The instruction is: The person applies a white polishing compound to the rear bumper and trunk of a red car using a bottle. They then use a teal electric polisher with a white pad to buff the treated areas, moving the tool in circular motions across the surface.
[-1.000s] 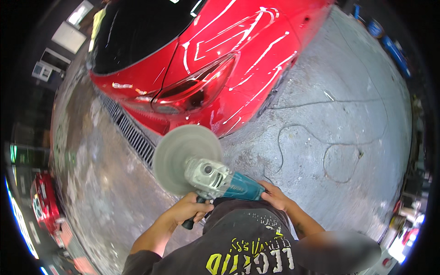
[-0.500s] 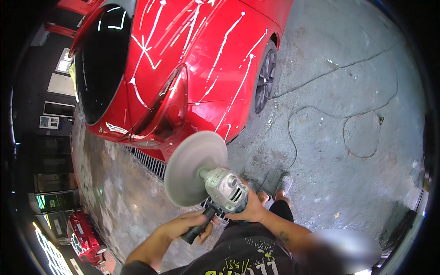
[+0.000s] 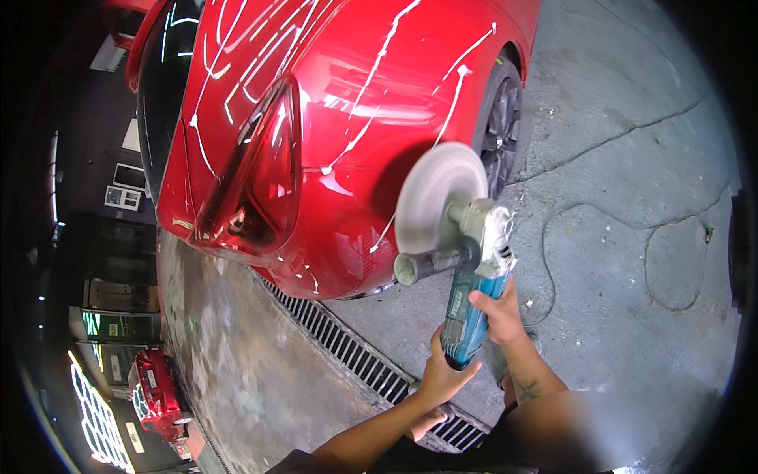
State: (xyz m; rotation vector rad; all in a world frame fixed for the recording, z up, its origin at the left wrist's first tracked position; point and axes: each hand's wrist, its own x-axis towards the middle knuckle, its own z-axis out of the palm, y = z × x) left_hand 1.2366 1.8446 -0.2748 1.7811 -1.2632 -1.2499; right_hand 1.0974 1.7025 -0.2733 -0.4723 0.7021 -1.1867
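Note:
Both my hands hold a teal polisher (image 3: 466, 308) with a grey metal head. My right hand (image 3: 503, 314) grips its body just below the head, thumb across the front. My left hand (image 3: 442, 371) is wrapped round the rear end of the body. A black side handle (image 3: 426, 265) sticks out to the left with no hand on it. The round whitish pad (image 3: 433, 201) looks smeared, as if spinning. It stands on edge by the rear corner of a red car (image 3: 355, 205); whether it touches the paint I cannot tell. White streaks of liquid (image 3: 384, 47) run over the paint.
A dark cord (image 3: 545, 237) loops over the grey floor on the right. Below the car's rear a metal drain grate (image 3: 347, 347) crosses the floor. The car's wheel (image 3: 499, 126) is just beyond the pad. Another red car (image 3: 158, 395) appears at the far lower left.
The polisher has swung up and right to the car's rear corner, its body now pointing away from me. My left hand has left the side handle for the body's rear end.

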